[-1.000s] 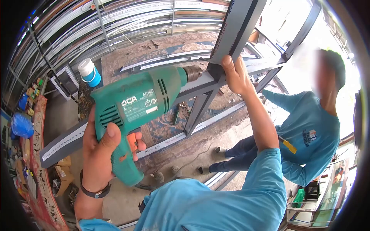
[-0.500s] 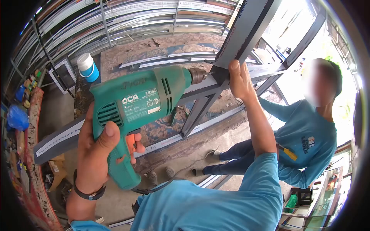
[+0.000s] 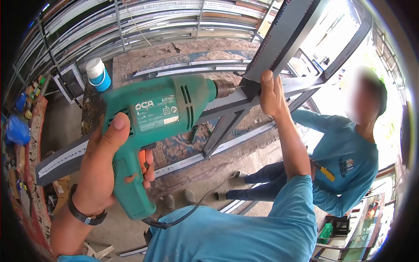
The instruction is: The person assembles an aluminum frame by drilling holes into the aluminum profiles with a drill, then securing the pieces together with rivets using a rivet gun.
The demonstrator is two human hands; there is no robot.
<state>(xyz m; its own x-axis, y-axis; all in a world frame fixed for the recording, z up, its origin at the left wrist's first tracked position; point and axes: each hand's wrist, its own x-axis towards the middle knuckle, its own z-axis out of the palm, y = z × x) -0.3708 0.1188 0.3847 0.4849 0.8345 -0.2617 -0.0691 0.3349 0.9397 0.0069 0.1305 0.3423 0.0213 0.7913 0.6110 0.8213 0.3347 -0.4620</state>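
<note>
The green drill (image 3: 161, 109) sits in the left hand (image 3: 102, 168), fingers clamped on its grip, thumb now higher on the housing. Its bit stays at the joint of the grey frame (image 3: 227, 105), which the right hand (image 3: 273, 96) still grips.

From my remote view: 1 co-worker in a blue shirt (image 3: 345, 161), at right; 1 blue can with white lid (image 3: 97, 74), upper left, beside a patterned mat (image 3: 183, 48) bearing loose profile strips (image 3: 187, 69); profile racks (image 3: 174, 17) behind; blue bag (image 3: 17, 130), far left.
</note>
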